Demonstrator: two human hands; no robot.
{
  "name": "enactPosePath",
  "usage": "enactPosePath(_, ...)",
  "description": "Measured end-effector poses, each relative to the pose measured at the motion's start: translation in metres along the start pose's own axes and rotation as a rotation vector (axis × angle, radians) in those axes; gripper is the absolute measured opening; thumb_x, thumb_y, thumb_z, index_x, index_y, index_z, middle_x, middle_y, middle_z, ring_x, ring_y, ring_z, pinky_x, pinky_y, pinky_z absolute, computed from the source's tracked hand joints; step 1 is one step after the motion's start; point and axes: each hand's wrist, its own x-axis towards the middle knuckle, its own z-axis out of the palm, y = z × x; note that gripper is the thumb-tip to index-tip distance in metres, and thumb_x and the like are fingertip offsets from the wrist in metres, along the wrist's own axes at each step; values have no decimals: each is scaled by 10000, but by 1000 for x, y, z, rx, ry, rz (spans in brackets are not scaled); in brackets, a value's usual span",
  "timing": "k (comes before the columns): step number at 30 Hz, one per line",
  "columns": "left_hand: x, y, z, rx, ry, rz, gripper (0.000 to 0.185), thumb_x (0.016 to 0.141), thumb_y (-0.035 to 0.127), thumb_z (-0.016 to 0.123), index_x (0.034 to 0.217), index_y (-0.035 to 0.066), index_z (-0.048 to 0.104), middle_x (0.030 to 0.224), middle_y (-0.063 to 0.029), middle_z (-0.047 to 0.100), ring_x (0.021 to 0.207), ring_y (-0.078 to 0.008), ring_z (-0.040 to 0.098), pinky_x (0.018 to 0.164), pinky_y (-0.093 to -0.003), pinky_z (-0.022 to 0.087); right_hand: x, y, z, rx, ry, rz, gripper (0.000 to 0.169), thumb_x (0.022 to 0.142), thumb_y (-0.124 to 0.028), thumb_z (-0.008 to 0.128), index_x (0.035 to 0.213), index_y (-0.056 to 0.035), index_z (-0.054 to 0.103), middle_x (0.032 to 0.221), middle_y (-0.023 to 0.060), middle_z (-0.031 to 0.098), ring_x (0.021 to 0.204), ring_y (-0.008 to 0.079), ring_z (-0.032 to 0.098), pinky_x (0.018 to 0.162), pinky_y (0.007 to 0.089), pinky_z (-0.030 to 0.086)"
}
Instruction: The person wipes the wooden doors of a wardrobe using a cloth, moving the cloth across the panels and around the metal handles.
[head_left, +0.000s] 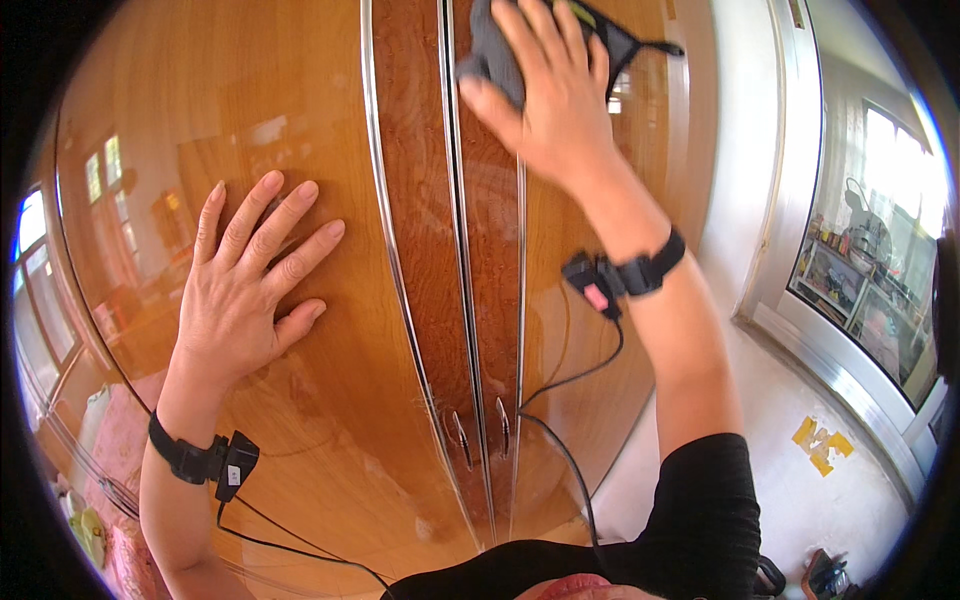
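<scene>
A glossy wooden wardrobe door (322, 360) fills the left and middle, its surface mirroring windows. My left hand (247, 277) rests on it, fingers spread, holding nothing. At the top, my right hand (559, 112) presses a dark grey cloth (491, 56) with a black loop against the upper part of the right door (637, 165). The palm side is hidden. Darker wood-grain panels (420, 247) with silver trim strips run between the two doors. Low on these panels sit two metal handles, a left one (461, 439) and a right one (502, 427).
Black wrist straps carry small devices, one on the left arm (238, 466) and one on the right (592, 285), with cables hanging across the doors. To the right are a white wall (720, 405) and a metal-framed window (780, 322). Pink fabric (120, 480) lies at lower left.
</scene>
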Motion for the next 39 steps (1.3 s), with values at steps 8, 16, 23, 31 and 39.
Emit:
enactPosePath(8, 1, 1, -1, 28, 8, 0, 696, 655, 260, 735, 1328, 264, 557, 1500, -18, 401, 1418, -275, 312, 1180, -537, 191, 61, 65, 0, -89, 6, 574, 752, 939, -592, 407, 1487, -84, 323, 1558, 134, 278, 1452, 327, 206, 1154, 539, 171)
enactPosePath(16, 0, 0, 4, 120, -10, 28, 640, 722, 252, 642, 1352, 201, 540, 1528, -73, 364, 1450, -298, 253, 1208, -528, 125, -92, 98, -29, -33, 16, 634, 744, 934, -582, 436, 1504, -125, 299, 1568, 163, 250, 1448, 398, 183, 1146, 592, 121)
enactPosePath(23, 1, 0, 11, 223, 46, 44, 579, 788, 352, 598, 1357, 261, 540, 1520, -44, 384, 1441, -287, 276, 1203, -521, 149, -252, 43, -74, -48, -157, 902, 743, 961, -474, 445, 1503, -12, 235, 1572, 205, 202, 1453, 417, 148, 1163, 549, 114)
enactPosePath(31, 1, -3, 19, 280, 49, 71, 525, 890, 428, 494, 1375, 232, 531, 1519, -69, 387, 1443, -296, 277, 1205, -495, 137, -419, -67, -107, -25, -349, 1003, 755, 959, -442, 437, 1492, 42, 207, 1559, 261, 177, 1445, 461, 118, 1160, 568, 111)
enactPosePath(39, -1, -10, 7, 240, -7, 65, 580, 827, 473, 584, 1347, 217, 563, 1508, -92, 400, 1422, -320, 312, 1172, -526, 177, -454, -111, -104, 108, -436, 642, 829, 944, -544, 434, 1520, -30, 133, 1578, 244, 79, 1415, 550, 59, 1090, 706, 58)
